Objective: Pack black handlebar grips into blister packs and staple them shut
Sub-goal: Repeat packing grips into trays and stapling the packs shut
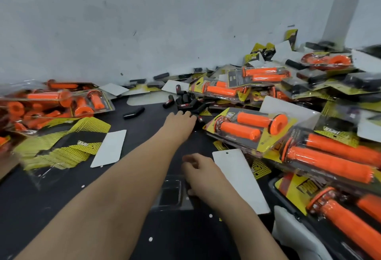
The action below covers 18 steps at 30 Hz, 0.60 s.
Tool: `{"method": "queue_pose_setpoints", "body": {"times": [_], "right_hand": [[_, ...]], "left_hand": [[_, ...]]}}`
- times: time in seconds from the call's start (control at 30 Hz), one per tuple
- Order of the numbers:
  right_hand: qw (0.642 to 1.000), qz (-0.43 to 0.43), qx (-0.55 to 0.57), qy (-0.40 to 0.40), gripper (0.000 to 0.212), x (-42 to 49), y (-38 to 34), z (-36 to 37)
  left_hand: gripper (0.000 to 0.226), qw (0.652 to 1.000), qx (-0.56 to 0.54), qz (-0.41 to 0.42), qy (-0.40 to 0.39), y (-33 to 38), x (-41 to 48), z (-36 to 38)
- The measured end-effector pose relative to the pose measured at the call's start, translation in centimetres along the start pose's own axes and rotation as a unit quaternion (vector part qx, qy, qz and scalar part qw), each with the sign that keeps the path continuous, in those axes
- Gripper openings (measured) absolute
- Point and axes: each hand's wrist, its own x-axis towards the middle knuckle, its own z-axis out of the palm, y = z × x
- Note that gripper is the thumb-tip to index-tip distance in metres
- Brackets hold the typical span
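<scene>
Pale scuffed wall (144, 33) behind a dark counter (61, 208) used for packing. Loose black grips (185, 100) lie heaped at the far middle of the counter, near the wall, with one stray grip (133, 113) lying apart to their left. The left hand (179, 120) is stretched far forward with its fingertips on the near edge of this heap, presumably to fetch the next grip. Blur and the dark rubber hide the fingertips, so it cannot be told whether they have closed on one. The right hand (199, 174) waits close to the body with its fingers loosely curled and holding nothing. It rests at the right edge of a clear empty blister pack (170, 194), a position that would steady the light tray and keep it ready for loading. A white backing card (241, 179) lies just to the right of this hand and a second card (110, 148) lies further left, both within easy reach for closing a pack. Yellow-and-black printed inserts (82, 134) are spread at left. Finished packs of orange grips (247, 127) are stacked along the right side and far left, clear of the central working space. No stapler shows in this view. Judged from this layout, the pack in hand is not yet filled and stapling lies some steps ahead.
</scene>
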Motion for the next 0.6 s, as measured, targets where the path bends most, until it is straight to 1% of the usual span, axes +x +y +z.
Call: {"method": "queue_pose_setpoints", "body": {"times": [0.03,0.07,0.1,0.13,0.17,0.2,0.23,0.27,0.3,0.33,0.37,0.43,0.5,0.53,0.6], "right_hand": [[1.000,-0.010,-0.003,0.005,0.037,0.0,0.0,-0.1],[0.999,-0.026,-0.011,0.014,0.037,-0.1,-0.2,-0.2],[0.998,-0.044,-0.017,0.030,0.038,-0.3,-0.4,-0.4],[0.997,-0.065,-0.014,0.048,0.037,-0.6,-0.7,-0.6],[0.994,-0.087,-0.001,0.066,0.034,-1.0,-1.1,-0.8],[0.991,-0.108,0.021,0.081,0.029,-1.5,-1.7,-0.9],[0.987,-0.127,0.044,0.093,0.023,-2.0,-2.2,-1.0],[0.982,-0.144,0.064,0.103,0.019,-2.6,-2.8,-1.0],[0.979,-0.155,0.080,0.109,0.017,-3.2,-3.1,-1.1],[0.976,-0.163,0.099,0.105,0.016,-3.9,-3.5,-1.0],[0.975,-0.165,0.122,0.088,0.015,-4.8,-3.9,-0.8],[0.973,-0.152,0.171,0.024,0.012,-6.4,-4.6,0.1],[0.972,-0.147,0.183,-0.026,0.011,-7.5,-4.9,1.6],[0.970,-0.151,0.185,-0.031,0.010,-7.8,-4.9,2.2],[0.969,-0.156,0.189,-0.022,0.009,-8.0,-4.8,2.9]], "left_hand": [[0.037,1.000,-0.022,-0.006,0.021,-0.3,-0.8,-0.7],[0.029,0.995,-0.087,-0.024,0.049,-0.9,-1.7,-1.5],[0.023,0.975,-0.200,-0.056,0.072,-1.5,-3.1,-2.5],[0.021,0.928,-0.350,-0.097,0.082,-2.0,-4.7,-3.5],[0.022,0.846,-0.512,-0.132,0.076,-2.6,-6.6,-4.4],[0.023,0.738,-0.656,-0.146,0.055,-3.0,-8.9,-5.2],[0.022,0.630,-0.762,-0.144,0.034,-3.4,-11.4,-5.7],[0.021,0.547,-0.825,-0.138,0.021,-3.8,-13.9,-5.9],[0.021,0.501,-0.855,-0.134,0.016,-3.9,-16.1,-6.0],[0.022,0.477,-0.869,-0.131,0.017,-4.0,-18.2,-6.1],[0.024,0.462,-0.877,-0.129,0.025,-4.0,-20.0,-6.1],[0.028,0.438,-0.891,-0.111,0.045,-3.8,-22.8,-6.0],[0.033,0.411,-0.906,-0.084,0.065,-3.3,-24.9,-5.9],[0.033,0.402,-0.909,-0.080,0.078,-3.0,-25.6,-5.9],[0.029,0.403,-0.904,-0.099,0.100,-2.5,-26.4,-5.9]]}}
